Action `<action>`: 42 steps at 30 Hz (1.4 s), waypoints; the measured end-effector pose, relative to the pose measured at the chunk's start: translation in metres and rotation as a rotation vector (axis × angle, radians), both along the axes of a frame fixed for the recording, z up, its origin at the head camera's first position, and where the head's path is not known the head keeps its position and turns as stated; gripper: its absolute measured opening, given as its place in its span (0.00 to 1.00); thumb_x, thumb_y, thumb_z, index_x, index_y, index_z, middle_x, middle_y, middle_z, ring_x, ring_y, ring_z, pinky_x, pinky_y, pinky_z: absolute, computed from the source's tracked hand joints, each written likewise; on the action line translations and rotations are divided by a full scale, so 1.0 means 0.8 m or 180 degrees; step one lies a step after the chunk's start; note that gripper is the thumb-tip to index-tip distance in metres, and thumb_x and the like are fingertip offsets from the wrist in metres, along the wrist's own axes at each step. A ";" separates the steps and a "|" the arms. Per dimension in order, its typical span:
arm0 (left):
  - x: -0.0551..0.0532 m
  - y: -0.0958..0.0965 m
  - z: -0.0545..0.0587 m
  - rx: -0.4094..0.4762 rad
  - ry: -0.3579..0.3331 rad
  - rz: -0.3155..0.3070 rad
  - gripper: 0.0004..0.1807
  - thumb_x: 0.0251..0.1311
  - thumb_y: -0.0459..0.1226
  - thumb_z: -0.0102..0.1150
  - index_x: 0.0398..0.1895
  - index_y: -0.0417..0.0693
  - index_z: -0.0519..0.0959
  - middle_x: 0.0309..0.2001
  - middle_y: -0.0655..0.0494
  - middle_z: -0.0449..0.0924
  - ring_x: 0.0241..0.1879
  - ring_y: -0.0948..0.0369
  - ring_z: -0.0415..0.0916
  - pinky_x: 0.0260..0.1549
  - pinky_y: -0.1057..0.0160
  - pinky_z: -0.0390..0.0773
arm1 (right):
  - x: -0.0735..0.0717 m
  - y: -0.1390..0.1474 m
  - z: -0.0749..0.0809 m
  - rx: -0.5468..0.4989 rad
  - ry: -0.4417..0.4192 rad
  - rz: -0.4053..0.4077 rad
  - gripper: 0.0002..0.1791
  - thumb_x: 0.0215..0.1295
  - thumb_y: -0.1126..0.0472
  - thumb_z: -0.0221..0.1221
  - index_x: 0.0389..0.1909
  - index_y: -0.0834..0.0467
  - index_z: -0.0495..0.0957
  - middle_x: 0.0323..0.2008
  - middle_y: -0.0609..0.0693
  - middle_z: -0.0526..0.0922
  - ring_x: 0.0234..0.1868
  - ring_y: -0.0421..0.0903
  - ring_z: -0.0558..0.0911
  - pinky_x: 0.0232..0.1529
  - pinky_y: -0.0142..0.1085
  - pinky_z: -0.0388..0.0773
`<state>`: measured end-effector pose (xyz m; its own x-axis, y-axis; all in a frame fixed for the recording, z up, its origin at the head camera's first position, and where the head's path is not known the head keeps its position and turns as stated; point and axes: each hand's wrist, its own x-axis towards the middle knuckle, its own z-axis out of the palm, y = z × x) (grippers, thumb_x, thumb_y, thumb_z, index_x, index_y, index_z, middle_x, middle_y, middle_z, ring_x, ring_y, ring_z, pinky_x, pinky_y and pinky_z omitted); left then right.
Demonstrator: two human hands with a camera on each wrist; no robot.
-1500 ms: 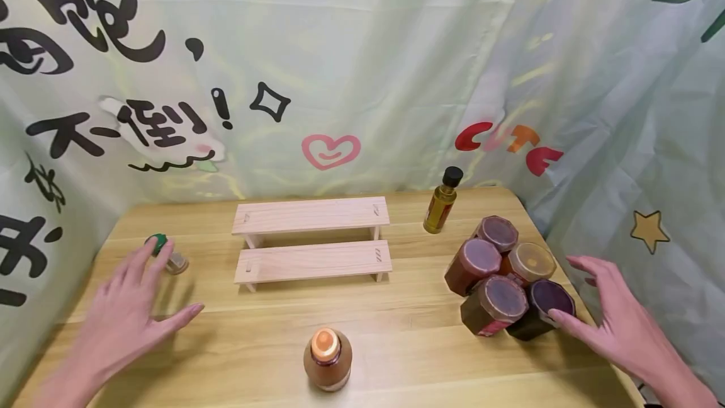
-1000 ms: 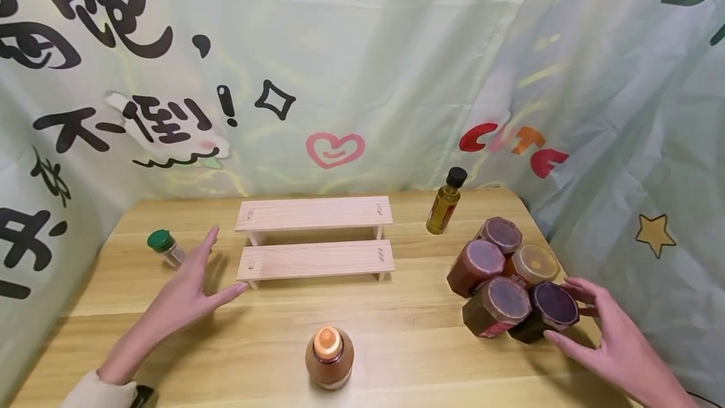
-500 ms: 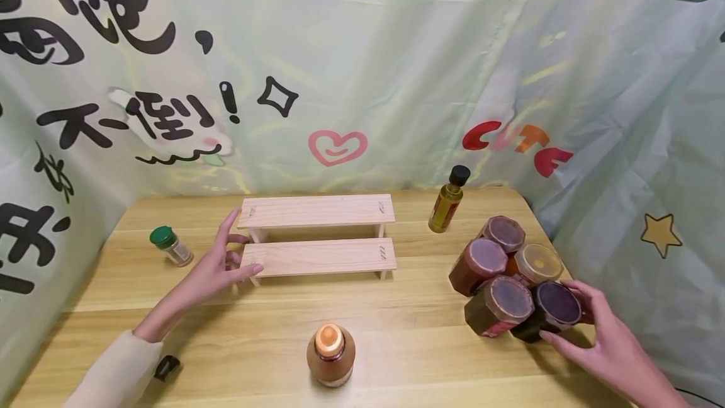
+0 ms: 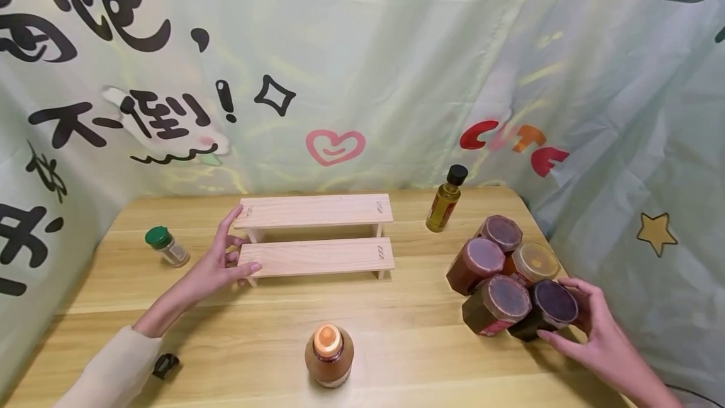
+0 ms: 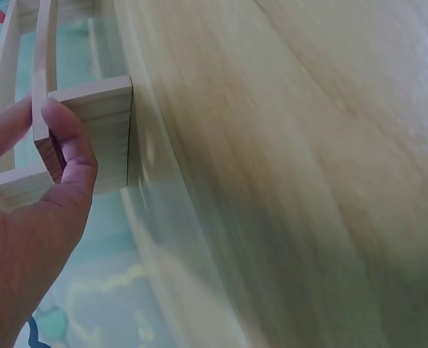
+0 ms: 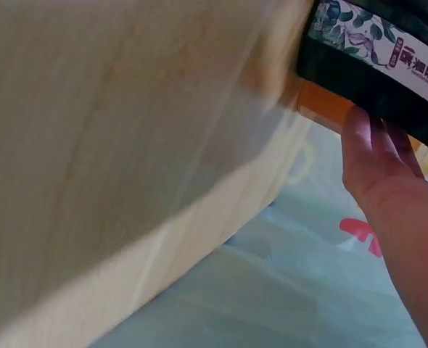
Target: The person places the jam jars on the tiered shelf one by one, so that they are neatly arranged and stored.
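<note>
A two-step rack of pale wood (image 4: 317,258) stands at mid-table. My left hand (image 4: 211,271) grips its left end; in the left wrist view the thumb and a finger pinch the edge of a wooden board (image 5: 44,87). On the right, several hexagonal jars are clustered together. My right hand (image 4: 601,340) holds the dark-lidded jar (image 4: 556,302) nearest it, thumb in front and fingers behind. The right wrist view shows this jar's printed label (image 6: 381,43) and fingers (image 6: 377,148) against its far side.
A green-capped shaker (image 4: 167,247) stands left of the rack. A brown bottle with an orange cap (image 4: 329,356) is at the front. An oil bottle with a black cap (image 4: 446,199) stands back right. Printed cloth (image 4: 396,80) hangs behind the table.
My left hand has moved right, from over the green-capped shaker to the rack's left end, and now grips it. My right hand has closed in round the dark jar. The jars look unmoved.
</note>
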<state>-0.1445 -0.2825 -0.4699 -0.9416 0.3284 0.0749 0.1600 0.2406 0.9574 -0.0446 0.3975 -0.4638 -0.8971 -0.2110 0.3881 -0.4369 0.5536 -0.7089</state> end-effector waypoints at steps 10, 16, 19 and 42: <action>-0.001 0.000 0.001 0.0078 -0.0007 -0.0069 0.69 0.68 0.21 0.69 0.90 0.71 0.29 0.61 0.23 0.57 0.30 0.53 0.81 0.26 0.53 0.89 | -0.008 0.000 -0.016 -0.0103 0.0320 0.0322 0.70 0.23 0.98 0.72 0.76 0.80 0.48 0.66 0.39 0.73 0.60 0.29 0.78 0.55 0.20 0.77; -0.002 -0.001 -0.001 0.0179 0.0012 -0.0121 0.67 0.69 0.19 0.67 0.90 0.69 0.30 0.62 0.22 0.55 0.33 0.51 0.84 0.26 0.50 0.89 | -0.006 -0.002 -0.014 -0.0095 0.0279 0.0259 0.69 0.25 0.97 0.73 0.76 0.79 0.50 0.64 0.40 0.74 0.58 0.30 0.80 0.54 0.20 0.77; -0.003 -0.002 -0.002 0.0212 0.0019 -0.0136 0.67 0.68 0.19 0.66 0.90 0.68 0.31 0.63 0.20 0.54 0.33 0.51 0.84 0.26 0.50 0.89 | -0.004 -0.004 -0.010 -0.0026 0.0231 0.0142 0.69 0.26 0.95 0.75 0.77 0.77 0.53 0.61 0.40 0.75 0.57 0.30 0.80 0.53 0.19 0.77; -0.006 -0.006 -0.003 0.0101 -0.0116 -0.0132 0.66 0.71 0.23 0.68 0.89 0.73 0.31 0.45 0.32 0.67 0.21 0.57 0.75 0.14 0.59 0.80 | 0.017 0.001 0.030 -0.0017 0.0003 -0.0608 0.68 0.35 0.90 0.78 0.81 0.64 0.56 0.58 0.39 0.79 0.52 0.31 0.82 0.52 0.18 0.77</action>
<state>-0.1493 -0.2877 -0.4719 -0.9295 0.3652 0.0518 0.1341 0.2039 0.9698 -0.0310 0.3987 -0.4401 -0.9204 -0.0348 0.3895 -0.3248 0.6228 -0.7118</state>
